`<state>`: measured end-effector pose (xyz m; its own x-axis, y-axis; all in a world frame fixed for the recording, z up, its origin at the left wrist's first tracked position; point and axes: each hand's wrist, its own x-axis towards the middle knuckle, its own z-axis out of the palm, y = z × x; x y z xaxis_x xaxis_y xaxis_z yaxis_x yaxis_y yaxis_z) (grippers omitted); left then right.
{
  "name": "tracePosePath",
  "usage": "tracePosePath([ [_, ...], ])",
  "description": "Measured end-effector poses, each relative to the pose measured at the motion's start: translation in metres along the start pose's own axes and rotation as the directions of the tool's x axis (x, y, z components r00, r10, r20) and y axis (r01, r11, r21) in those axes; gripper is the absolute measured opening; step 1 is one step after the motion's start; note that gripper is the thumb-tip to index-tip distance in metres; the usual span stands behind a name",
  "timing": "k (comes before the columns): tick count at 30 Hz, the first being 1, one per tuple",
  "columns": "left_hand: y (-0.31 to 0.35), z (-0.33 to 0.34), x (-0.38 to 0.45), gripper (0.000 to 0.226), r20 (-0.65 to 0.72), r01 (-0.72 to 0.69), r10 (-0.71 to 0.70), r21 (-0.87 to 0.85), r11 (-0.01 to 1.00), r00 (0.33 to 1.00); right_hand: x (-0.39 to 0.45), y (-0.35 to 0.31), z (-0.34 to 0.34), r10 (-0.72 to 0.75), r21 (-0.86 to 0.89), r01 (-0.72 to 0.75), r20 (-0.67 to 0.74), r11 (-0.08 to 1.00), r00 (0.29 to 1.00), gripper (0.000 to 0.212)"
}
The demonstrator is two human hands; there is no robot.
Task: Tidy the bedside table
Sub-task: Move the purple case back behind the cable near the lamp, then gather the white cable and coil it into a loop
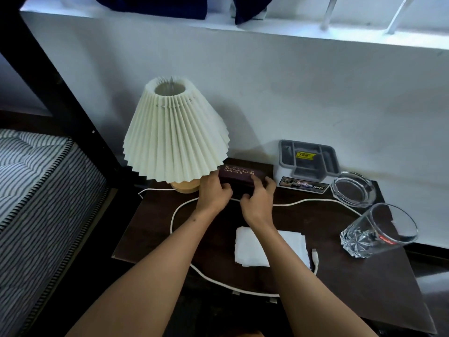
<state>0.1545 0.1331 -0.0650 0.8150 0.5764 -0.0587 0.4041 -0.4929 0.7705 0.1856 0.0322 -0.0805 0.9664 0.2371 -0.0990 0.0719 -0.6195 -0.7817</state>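
Both hands gripped the maroon spectacle case (239, 177) at the far middle of the bedside table (150, 229), just right of the lamp (170, 132); left hand (213, 193) and right hand (257, 198) curled around its ends; advisable to lift level, clearing the white cable (313, 203) beneath.

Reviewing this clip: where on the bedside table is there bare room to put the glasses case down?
Bare wood lies right of the white cable, below the tumbler, and on the left between the cable loop and the table edge. The back is crowded: lamp, glasses case gripped by left hand and right hand, grey tray, ashtray. The tissue takes the centre.
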Motion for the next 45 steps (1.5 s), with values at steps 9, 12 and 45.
tracePosePath([
  [9, 0.002, 0.010, 0.018, 0.057, 0.042, 0.025, -0.029, 0.088, 0.996, 0.999, 0.021, 0.003, -0.007, -0.039, -0.236, 0.066, 0.117, 0.969, 0.992, 0.077],
  [12, 0.003, 0.011, 0.019, 0.058, 0.047, 0.023, -0.028, 0.102, 0.994, 0.999, 0.023, 0.001, -0.009, -0.025, -0.266, 0.064, 0.149, 0.962, 0.989, 0.078],
  [45, -0.001, 0.029, -0.158, 0.036, 0.314, -0.648, 0.568, 0.327, 0.688, 0.761, -0.052, 0.022, -0.071, 0.004, -0.470, 0.055, 0.124, 0.881, 0.992, 0.035],
])
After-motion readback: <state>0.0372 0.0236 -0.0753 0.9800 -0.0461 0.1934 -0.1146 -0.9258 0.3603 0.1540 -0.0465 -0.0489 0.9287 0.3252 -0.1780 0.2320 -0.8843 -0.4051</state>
